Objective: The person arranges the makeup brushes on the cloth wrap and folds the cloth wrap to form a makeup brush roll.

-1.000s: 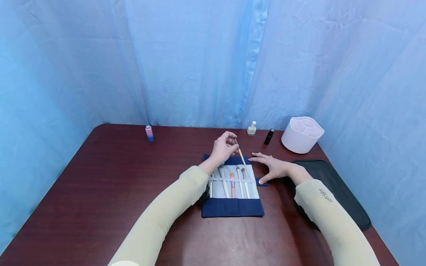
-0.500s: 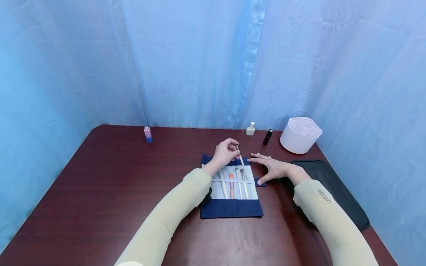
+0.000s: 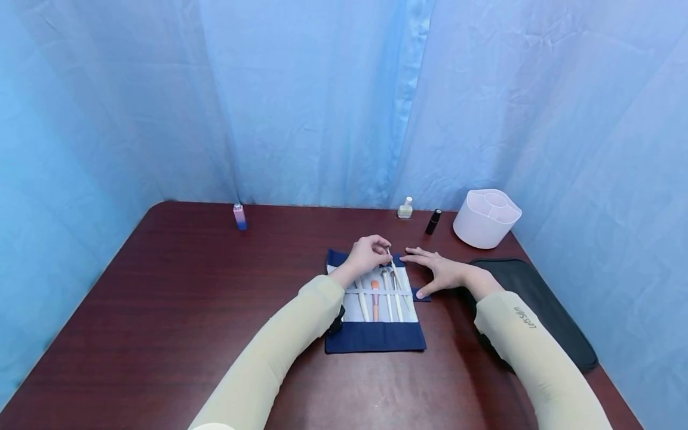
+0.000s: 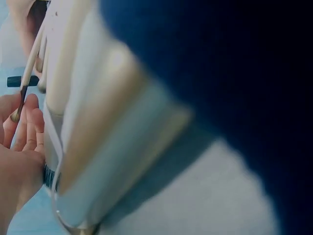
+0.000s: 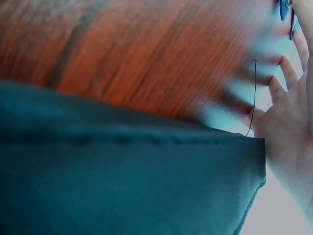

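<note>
Pinched between the thumb and fingers of my left hand (image 3: 368, 254) is a slim pale brush (image 4: 32, 58), gripped near its bristle end. Blue curtain (image 3: 301, 101) hangs behind the dark red table (image 3: 161, 334). On my right lies a black case (image 3: 510, 275), partly under my forearm, and beyond it stands a white organizer (image 3: 481, 224). Before me lies the open navy roll (image 3: 371, 337), and the pinched brush is over its right-hand side. My right hand (image 3: 443, 272) is spread and relaxed, grasping nothing, its fingertips at the far right corner of the roll and its thumb on the side tab (image 3: 423, 295).

Over the last second my left hand has come down and nearer, and the handle reaches past the grey strap (image 3: 360, 291); whether under or over it, I can't tell. I'd judge the brush is closer to being seated, though not released.

Its long axis runs roughly along the roll, on a slant: bristles away from me and slightly left, the handle's plain end toward me and slightly right. The peach-headed brush (image 3: 375, 298) lies straighter.
</note>
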`<action>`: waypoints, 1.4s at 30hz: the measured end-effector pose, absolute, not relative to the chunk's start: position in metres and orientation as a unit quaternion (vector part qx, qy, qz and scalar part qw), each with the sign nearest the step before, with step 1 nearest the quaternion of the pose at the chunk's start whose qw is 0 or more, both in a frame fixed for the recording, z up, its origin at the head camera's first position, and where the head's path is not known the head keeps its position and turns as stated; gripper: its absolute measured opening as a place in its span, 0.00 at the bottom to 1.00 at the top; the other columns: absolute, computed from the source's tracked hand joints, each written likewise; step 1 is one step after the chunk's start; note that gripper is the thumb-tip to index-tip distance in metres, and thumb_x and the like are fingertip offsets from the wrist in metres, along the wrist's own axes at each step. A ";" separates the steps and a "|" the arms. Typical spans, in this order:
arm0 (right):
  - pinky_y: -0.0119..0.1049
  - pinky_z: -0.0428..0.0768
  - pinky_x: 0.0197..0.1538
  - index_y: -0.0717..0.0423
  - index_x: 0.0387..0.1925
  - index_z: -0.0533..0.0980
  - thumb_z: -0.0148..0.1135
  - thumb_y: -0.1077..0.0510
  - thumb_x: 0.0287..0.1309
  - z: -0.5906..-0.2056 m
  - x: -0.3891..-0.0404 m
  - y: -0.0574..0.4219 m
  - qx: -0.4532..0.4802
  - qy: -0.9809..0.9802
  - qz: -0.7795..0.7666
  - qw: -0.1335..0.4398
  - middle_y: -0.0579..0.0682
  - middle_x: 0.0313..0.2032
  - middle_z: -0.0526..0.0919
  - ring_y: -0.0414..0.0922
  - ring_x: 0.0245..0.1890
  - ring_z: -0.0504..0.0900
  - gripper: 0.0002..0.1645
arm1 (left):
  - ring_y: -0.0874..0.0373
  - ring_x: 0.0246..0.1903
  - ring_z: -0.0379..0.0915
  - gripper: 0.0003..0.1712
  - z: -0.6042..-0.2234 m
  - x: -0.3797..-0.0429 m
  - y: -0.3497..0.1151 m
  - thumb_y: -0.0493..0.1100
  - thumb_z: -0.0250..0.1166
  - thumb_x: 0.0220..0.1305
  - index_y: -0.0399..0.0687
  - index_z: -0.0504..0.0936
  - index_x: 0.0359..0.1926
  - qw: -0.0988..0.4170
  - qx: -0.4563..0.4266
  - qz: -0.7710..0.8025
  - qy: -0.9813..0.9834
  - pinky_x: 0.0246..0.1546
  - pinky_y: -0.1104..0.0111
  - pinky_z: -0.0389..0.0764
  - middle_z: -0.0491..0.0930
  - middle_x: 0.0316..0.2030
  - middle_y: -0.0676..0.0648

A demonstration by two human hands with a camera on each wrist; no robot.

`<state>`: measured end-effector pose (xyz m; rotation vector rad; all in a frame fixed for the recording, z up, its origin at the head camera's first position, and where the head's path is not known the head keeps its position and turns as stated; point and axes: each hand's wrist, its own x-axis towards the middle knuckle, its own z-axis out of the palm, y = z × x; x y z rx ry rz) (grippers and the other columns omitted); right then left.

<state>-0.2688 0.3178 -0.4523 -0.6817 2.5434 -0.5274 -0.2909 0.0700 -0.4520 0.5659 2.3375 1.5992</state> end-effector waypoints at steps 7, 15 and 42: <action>0.67 0.36 0.66 0.39 0.72 0.52 0.70 0.37 0.45 -0.452 -0.268 0.318 -0.247 0.921 -0.199 0.228 0.54 0.74 0.41 0.58 0.73 0.35 0.56 | 0.62 0.30 0.76 0.16 -0.456 -0.290 0.070 0.41 0.67 0.59 0.43 0.80 0.48 0.144 0.214 0.512 0.820 0.30 0.73 0.75 0.82 0.34 0.48; 0.67 0.35 0.66 0.38 0.72 0.52 0.70 0.36 0.44 -0.453 -0.268 0.315 -0.247 0.922 -0.196 0.227 0.54 0.74 0.42 0.58 0.73 0.36 0.56 | 0.63 0.31 0.78 0.14 -0.455 -0.286 0.067 0.40 0.67 0.59 0.42 0.84 0.46 0.155 0.245 0.489 0.822 0.37 0.73 0.77 0.85 0.34 0.48; 0.67 0.36 0.66 0.44 0.72 0.52 0.69 0.37 0.46 -0.454 -0.280 0.314 -0.277 0.916 -0.188 0.221 0.55 0.74 0.41 0.59 0.73 0.36 0.57 | 0.61 0.46 0.77 0.20 -0.443 -0.279 0.061 0.42 0.65 0.61 0.47 0.80 0.55 0.218 0.341 0.384 0.830 0.43 0.73 0.77 0.81 0.50 0.50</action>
